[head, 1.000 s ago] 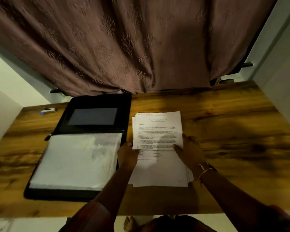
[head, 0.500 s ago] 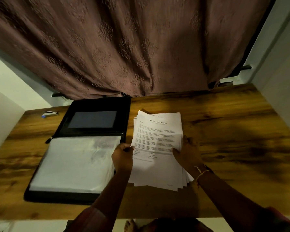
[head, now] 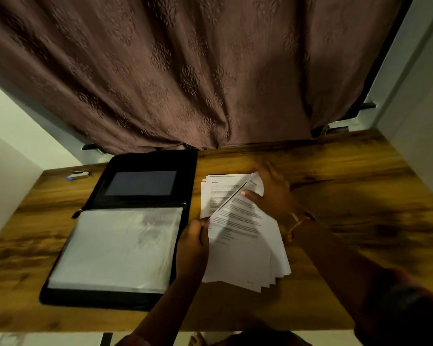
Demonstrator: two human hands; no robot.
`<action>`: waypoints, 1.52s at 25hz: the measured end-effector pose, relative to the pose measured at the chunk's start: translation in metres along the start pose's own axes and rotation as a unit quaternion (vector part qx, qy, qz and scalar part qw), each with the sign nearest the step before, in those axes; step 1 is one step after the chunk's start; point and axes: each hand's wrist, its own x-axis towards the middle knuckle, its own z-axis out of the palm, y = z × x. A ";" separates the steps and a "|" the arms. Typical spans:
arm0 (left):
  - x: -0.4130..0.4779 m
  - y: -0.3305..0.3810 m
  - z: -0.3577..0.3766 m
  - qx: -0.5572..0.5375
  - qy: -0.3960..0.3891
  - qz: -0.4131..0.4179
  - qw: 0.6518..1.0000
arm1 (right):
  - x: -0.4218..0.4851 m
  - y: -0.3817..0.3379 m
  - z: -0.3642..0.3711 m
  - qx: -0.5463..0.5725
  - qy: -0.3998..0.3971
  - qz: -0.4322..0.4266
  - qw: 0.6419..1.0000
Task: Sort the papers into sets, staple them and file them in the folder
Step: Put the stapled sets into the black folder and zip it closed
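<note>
- Left hand (head: 193, 242): sitting nearest, just beside the folder's right edge, with curled fingers pinching the left edge of the top sheet (head: 238, 221).
- Fanned stack of white printed papers (head: 258, 268): lying flat on the brown wood-grain table (head: 348, 196), its near corners splaying out to the right.
- Right hand (head: 273, 193): gripping the top sheet's far right corner, thumb pressing on the printed face, and peeling it up so that the page beneath is showing.
- Black zip folder (head: 145, 161): lying open to the left of the stack, clear plastic sleeves facing up.
- Small white stapler with a blue tip (head: 78, 174): resting at the far left corner, well apart from the papers.
- Step in hand, as judged: sorting is proceeding. No stapled set is showing.
- Next move, as judged: the top sheet is needing to lift clear without dragging the sheets below, and then to go into its own set.
</note>
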 end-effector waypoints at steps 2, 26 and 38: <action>0.003 0.002 -0.006 -0.014 -0.011 -0.007 1.000 | 0.019 -0.007 -0.013 0.040 -0.030 -0.021 0.999; 0.050 -0.049 -0.094 0.114 0.118 -0.071 0.984 | -0.024 -0.022 0.016 0.224 -0.101 0.128 0.961; -0.013 -0.096 -0.074 0.263 -0.038 -0.109 0.958 | -0.055 0.003 0.012 0.244 -0.123 0.207 0.939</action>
